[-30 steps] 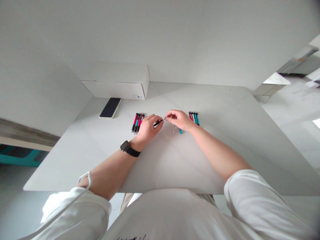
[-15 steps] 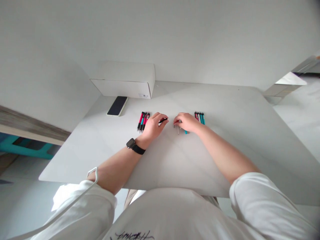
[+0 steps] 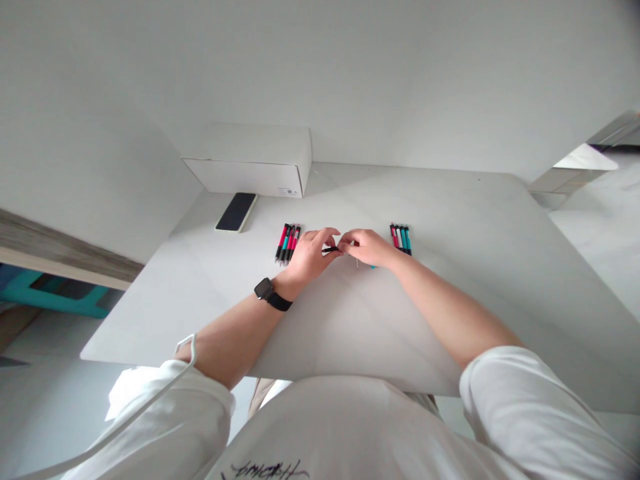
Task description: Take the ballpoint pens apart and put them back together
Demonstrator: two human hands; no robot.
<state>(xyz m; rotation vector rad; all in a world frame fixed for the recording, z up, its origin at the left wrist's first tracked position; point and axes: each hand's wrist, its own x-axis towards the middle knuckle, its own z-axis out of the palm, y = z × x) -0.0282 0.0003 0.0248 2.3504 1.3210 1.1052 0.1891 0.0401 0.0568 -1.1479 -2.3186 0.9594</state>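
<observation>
My left hand (image 3: 311, 253) and my right hand (image 3: 367, 245) meet at the middle of the white table (image 3: 450, 280). Both pinch a small black pen part (image 3: 330, 249) between their fingertips. Under my right hand lie a thin white refill (image 3: 357, 264) and a teal pen piece (image 3: 373, 266), mostly hidden. A row of several red, teal and black pens (image 3: 288, 243) lies just left of my left hand. Another row of several pens (image 3: 401, 239) lies just right of my right hand.
A dark phone (image 3: 235, 212) lies at the back left of the table. Behind it stands a white cardboard box (image 3: 255, 162) against the wall. A black watch (image 3: 267, 293) is on my left wrist. The table's near edge runs just in front of my body.
Half a second ago my hands were apart, the right one flat on the parts on the table. They have come together again on the black pen part.
</observation>
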